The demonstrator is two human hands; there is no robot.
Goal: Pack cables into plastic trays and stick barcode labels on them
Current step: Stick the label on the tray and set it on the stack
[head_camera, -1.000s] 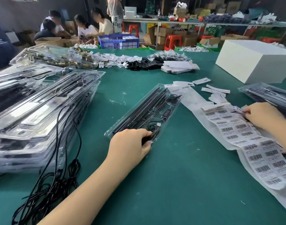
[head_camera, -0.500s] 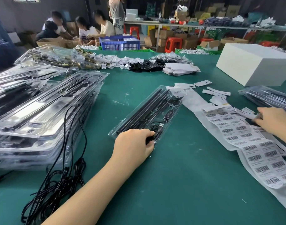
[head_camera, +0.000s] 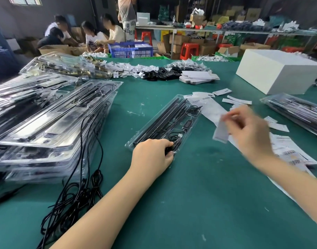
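Gripping the tray [head_camera: 164, 121], left hand [head_camera: 152, 155]; right hand [head_camera: 249, 130] pinches label [head_camera: 221, 131].

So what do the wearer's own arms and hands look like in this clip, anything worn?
Both forearms are bare up to the frame edge: no sleeves, gloves, watch or bracelet show. The left hand shows no rings. The right hand is motion-blurred, so rings or nail details on its fingers cannot be told.

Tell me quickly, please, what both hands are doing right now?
Left hand: grips the clear plastic tray.
Right hand: pinches a white barcode label.
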